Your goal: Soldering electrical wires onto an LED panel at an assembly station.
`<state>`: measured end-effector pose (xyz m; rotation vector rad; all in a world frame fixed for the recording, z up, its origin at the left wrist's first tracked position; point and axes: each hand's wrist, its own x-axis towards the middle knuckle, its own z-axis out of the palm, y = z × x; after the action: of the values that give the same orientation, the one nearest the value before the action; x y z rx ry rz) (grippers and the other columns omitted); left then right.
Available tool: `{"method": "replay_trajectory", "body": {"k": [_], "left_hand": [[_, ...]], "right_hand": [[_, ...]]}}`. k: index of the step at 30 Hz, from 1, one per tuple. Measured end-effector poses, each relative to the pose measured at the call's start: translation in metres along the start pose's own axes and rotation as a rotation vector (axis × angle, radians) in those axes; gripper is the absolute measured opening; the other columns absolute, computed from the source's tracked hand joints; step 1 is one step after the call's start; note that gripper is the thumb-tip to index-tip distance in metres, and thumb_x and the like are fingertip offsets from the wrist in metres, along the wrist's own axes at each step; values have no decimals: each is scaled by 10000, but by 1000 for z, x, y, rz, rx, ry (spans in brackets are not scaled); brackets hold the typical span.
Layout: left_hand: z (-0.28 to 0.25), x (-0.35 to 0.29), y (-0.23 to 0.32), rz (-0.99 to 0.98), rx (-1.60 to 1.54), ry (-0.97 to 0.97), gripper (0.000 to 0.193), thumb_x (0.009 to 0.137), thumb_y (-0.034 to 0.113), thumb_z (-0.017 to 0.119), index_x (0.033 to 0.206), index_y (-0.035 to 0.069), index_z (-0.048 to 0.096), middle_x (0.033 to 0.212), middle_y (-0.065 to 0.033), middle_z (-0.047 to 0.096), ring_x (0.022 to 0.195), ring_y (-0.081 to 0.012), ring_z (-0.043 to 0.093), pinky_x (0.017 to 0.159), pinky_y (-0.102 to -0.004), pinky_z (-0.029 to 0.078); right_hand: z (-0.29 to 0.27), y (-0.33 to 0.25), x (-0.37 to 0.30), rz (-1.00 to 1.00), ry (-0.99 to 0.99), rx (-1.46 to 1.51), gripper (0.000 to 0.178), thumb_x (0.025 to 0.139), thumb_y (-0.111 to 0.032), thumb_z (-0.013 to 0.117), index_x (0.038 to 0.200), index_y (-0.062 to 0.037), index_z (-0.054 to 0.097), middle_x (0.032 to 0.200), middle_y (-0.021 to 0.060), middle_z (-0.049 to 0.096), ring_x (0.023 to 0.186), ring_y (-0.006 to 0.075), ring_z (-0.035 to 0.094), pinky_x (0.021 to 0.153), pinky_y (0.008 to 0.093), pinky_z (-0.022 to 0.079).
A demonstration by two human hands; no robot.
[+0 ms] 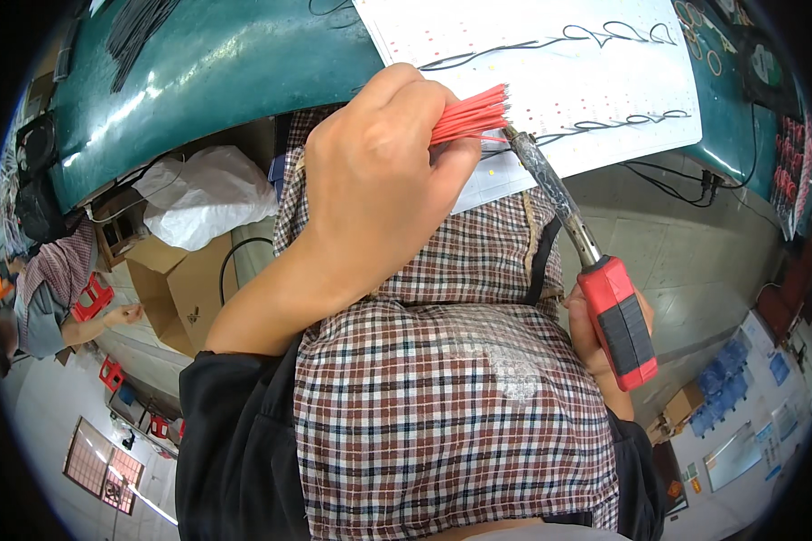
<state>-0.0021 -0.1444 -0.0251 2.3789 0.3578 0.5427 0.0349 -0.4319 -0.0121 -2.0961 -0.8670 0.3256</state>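
My left hand [379, 158] is closed around a bundle of red wires [469, 115], whose bare silvery ends point to the right. In my right hand [586, 334] is a soldering iron [609, 302] with a red and black handle and a long, stained metal barrel. The iron's tip lies close to the lower wire ends; whether it touches them I cannot tell. Beneath the wires lies a white board [604, 81] with small coloured dots, near the edge of the green table. Most of my right hand's fingers are hidden behind the handle.
Looped black cables [595, 36] lie across the board. Dark wires [140, 32] rest on the green tabletop [235, 63] at the far left. Below the table are a white plastic bag [207, 198] and a cardboard box [185, 293]. Another person's arm [99, 326] shows at the left.
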Motion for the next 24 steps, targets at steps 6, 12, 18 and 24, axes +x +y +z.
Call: {"method": "replay_trajectory", "body": {"k": [6, 12, 18, 24], "left_hand": [[0, 1, 0, 2, 9, -6, 189, 804, 123, 840, 808, 16, 684, 710, -60, 599, 559, -190, 551, 512, -322, 414], [0, 1, -1, 10, 10, 8, 188, 798, 124, 845, 804, 17, 691, 704, -60, 597, 548, -187, 546, 508, -322, 412], [-2, 2, 0, 12, 20, -3, 192, 786, 125, 855, 809, 18, 698, 711, -66, 605, 556, -197, 562, 511, -319, 423], [-27, 5, -6, -100, -116, -78, 182, 825, 30, 832, 967, -26, 735, 800, 15, 686, 622, -35, 520, 567, -203, 417]], "right_hand": [[1, -1, 0, 38, 7, -16, 208, 740, -27, 770, 887, 44, 642, 755, 145, 651, 629, 248, 656, 576, 312, 519], [1, 4, -17, 24, 13, -87, 201, 715, 10, 762, 868, 32, 634, 749, 138, 640, 616, 256, 649, 563, 310, 520], [4, 6, -25, 144, 100, -30, 214, 721, 0, 772, 895, 29, 650, 771, 137, 655, 632, 268, 666, 571, 334, 539], [-8, 8, -26, 107, 77, -70, 221, 849, -102, 715, 1046, -5, 685, 777, 86, 680, 693, 255, 689, 652, 336, 551]]}}
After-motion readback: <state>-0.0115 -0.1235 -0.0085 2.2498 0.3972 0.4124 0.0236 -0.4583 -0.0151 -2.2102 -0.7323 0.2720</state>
